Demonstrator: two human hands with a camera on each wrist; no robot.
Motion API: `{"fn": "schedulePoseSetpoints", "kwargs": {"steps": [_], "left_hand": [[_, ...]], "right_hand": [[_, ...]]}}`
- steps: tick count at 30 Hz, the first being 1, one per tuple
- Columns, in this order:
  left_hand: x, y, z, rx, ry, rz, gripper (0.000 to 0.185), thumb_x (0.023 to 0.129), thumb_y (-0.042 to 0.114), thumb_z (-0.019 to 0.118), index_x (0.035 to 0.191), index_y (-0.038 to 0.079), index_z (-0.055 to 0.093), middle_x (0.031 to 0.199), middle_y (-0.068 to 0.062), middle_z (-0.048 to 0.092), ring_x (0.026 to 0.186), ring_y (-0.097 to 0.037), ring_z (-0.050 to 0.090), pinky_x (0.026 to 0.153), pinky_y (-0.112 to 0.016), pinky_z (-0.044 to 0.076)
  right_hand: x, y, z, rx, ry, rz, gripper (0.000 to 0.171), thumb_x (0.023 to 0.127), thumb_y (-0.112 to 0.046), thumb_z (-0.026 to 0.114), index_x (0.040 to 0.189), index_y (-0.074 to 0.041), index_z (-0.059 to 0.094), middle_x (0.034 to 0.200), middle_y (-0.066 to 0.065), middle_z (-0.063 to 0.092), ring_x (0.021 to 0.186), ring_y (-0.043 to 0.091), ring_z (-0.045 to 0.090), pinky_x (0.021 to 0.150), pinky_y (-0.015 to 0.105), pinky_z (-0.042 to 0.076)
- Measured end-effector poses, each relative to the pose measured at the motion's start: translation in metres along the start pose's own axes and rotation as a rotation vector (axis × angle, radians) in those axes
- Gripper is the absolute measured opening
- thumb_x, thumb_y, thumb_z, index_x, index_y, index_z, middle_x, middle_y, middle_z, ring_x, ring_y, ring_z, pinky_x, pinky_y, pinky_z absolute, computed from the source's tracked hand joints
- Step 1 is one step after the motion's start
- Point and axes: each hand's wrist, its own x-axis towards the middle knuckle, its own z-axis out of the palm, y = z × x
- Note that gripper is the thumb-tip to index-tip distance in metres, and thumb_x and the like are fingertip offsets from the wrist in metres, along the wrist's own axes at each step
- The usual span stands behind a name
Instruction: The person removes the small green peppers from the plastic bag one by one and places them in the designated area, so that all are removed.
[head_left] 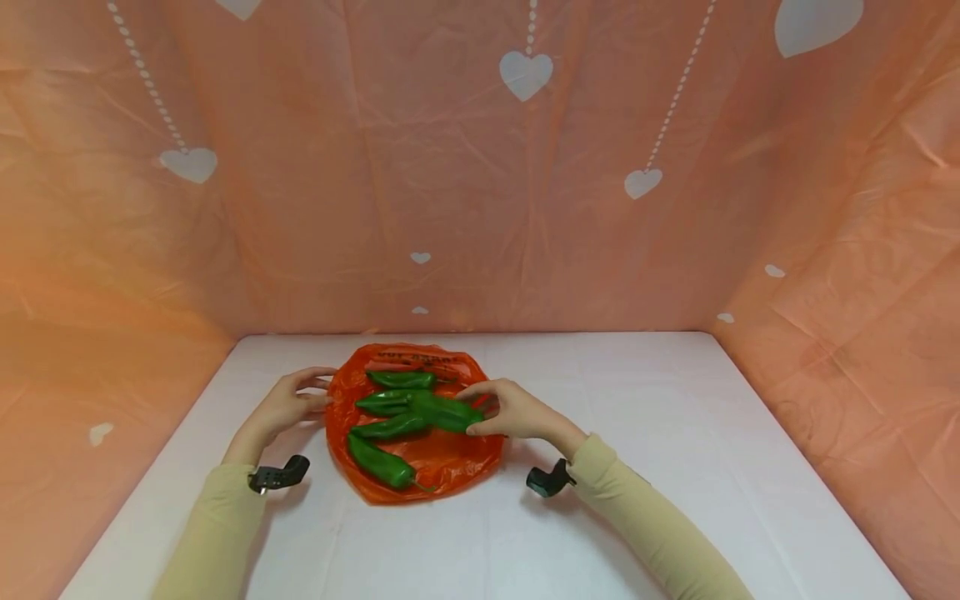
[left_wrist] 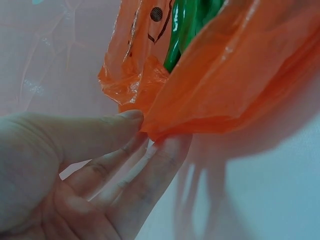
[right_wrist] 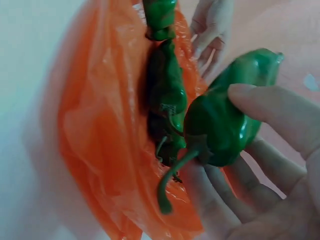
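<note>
- Five green peppers lie on an orange bag (head_left: 450, 462) spread flat at the middle of a white table (head_left: 675, 433).
- Right hand (head_left: 517, 412) sits at the bag's 3 o'clock edge; its fingers (right_wrist: 270, 107) and thumb curl round one pepper (head_left: 446, 412), pinching it near the stem end.
- From the right wrist, that pepper's curved stem (right_wrist: 172, 180) points down toward 7 o'clock, and the pepper is raised just above the others.
- Left hand (head_left: 285, 408) rests at the bag's 9 o'clock edge; its thumb (left_wrist: 100, 132) and fingers pinch the plastic rim there, lifting a fold of it off the table.
- Remaining peppers: one (head_left: 401, 380) at the bag's 12 o'clock, one (head_left: 382, 404) just below it, one (head_left: 390, 428) under that, and one (head_left: 378, 462) at 7 o'clock, nearest the person.
- The three upper ones lie roughly crosswise and close together, touching or nearly so; the lowest slants toward 5 o'clock.
- Black printing (head_left: 416, 360) shows on the bag's far rim.
- Both sleeves (head_left: 652, 525) are beige, each with a black wrist camera (head_left: 279, 475).
- Behind the table hangs an orange backdrop (head_left: 337, 167) with white hearts.
</note>
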Motion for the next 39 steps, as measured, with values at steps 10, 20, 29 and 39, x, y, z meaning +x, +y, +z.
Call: {"fn": "schedulePoseSetpoints", "kwargs": {"steps": [10,20,29,39], "left_hand": [[0.000,-0.002,0.000,0.022,0.009,0.022,0.052,0.092,0.001,0.059,0.139,-0.006,0.039,0.123,-0.033,0.049,0.093,-0.033,0.064,0.077,-0.042,0.057],[0.000,-0.006,0.001,0.027,0.019,0.031,0.052,0.091,0.002,0.061,0.138,-0.006,0.041,0.123,-0.034,0.049,0.094,-0.034,0.064,0.075,-0.041,0.057],[0.000,-0.006,0.000,0.023,0.012,0.023,0.053,0.092,0.005,0.062,0.139,-0.005,0.040,0.124,-0.033,0.049,0.095,-0.033,0.064,0.076,-0.040,0.057],[0.000,-0.004,0.001,0.030,0.009,0.021,0.054,0.092,0.005,0.062,0.139,-0.005,0.040,0.125,-0.034,0.048,0.098,-0.035,0.063,0.075,-0.040,0.057]], "right_hand": [[-0.008,0.003,-0.015,0.213,0.073,0.007,0.052,0.081,-0.007,0.075,0.129,-0.006,0.056,0.119,0.010,0.058,0.093,0.022,0.065,0.080,0.031,0.055],[-0.023,0.007,-0.036,0.327,0.203,0.103,0.049,0.083,-0.009,0.074,0.127,-0.003,0.055,0.113,0.016,0.058,0.088,0.026,0.069,0.083,0.050,0.053],[-0.037,0.018,-0.049,0.347,0.260,0.129,0.050,0.084,-0.012,0.073,0.128,-0.001,0.052,0.113,0.018,0.057,0.089,0.027,0.067,0.080,0.038,0.056],[-0.052,0.033,-0.056,0.372,0.346,0.222,0.051,0.085,-0.009,0.070,0.130,0.004,0.049,0.114,0.022,0.055,0.084,0.024,0.067,0.084,0.053,0.052]]}}
